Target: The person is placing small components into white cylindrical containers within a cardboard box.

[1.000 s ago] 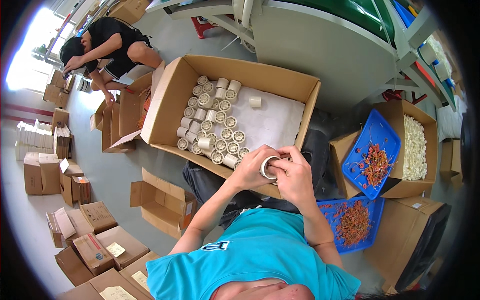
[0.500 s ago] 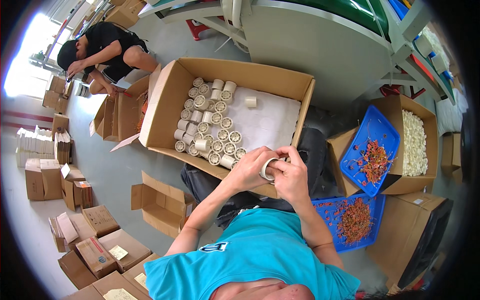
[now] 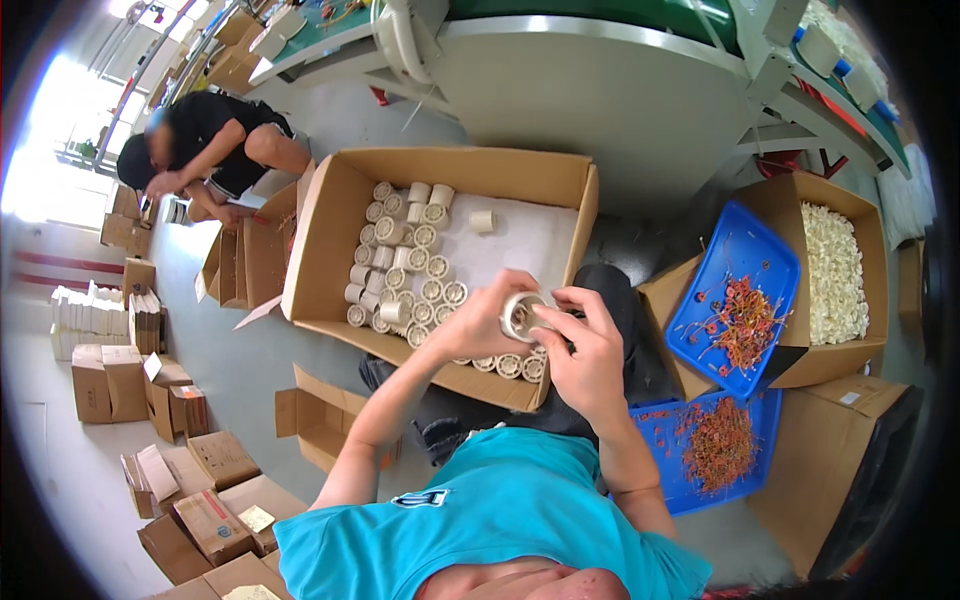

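My left hand point(image 3: 482, 322) is wrapped round a short white plastic cylinder point(image 3: 509, 318), whose open end faces up toward me. At that opening, the bent thumb and forefinger of my right hand point(image 3: 583, 352) reach to the rim; whatever they pinch is too small to make out. Both hands are above the near right corner of a large cardboard box point(image 3: 455, 160). Inside it, many similar white cylinders point(image 3: 427, 238) crowd the left and near side, some upright and some on their sides. One lone cylinder point(image 3: 482, 221) lies farther right on a white sheet point(image 3: 530, 240).
To the right, a tilted blue tray point(image 3: 690, 330) and a lower blue tray point(image 3: 655, 470) hold small red-orange wired parts. A carton of white pieces point(image 3: 835, 275) stands beyond. Cardboard boxes point(image 3: 215, 525) line the left. A person in black point(image 3: 215, 140) crouches at far left.
The cylinder has been turned so that its open end now shows. My right hand's fingers have drawn back a little from it to the rim. The whole view has shifted slightly.
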